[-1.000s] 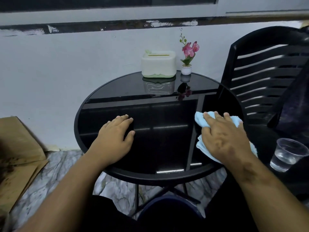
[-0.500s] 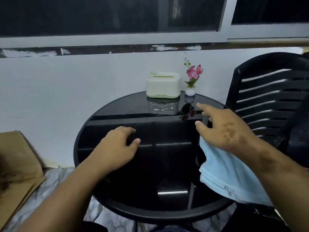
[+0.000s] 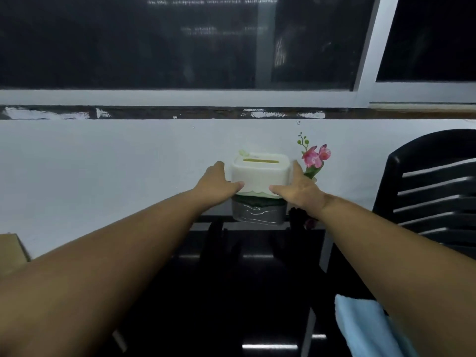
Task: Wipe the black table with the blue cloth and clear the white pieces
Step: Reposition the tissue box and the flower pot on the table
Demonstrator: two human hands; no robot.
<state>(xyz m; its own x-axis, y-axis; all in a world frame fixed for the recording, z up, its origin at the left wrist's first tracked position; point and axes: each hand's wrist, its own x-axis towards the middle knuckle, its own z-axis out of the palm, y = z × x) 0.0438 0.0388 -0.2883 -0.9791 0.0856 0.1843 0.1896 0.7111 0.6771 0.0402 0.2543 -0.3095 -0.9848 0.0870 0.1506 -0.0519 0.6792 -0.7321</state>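
The white tissue box (image 3: 260,173) with a green base stands at the far edge of the glossy black table (image 3: 231,292). My left hand (image 3: 219,185) presses its left side and my right hand (image 3: 300,190) its right side, thumbs across the front. The blue cloth (image 3: 365,328) lies loose on the table's near right, under my right forearm, with no hand on it. A small pink flower in a white pot (image 3: 315,158) stands just right of the box, behind my right hand; most of the pot is hidden.
A black slatted plastic chair (image 3: 435,191) stands right of the table. A white wall (image 3: 103,163) rises close behind the box, with dark windows above. Brown cardboard (image 3: 11,249) shows at the left edge.
My right hand let go of the blue cloth and both hands reached forward to the tissue box. The camera tilted up and moved closer to the wall.
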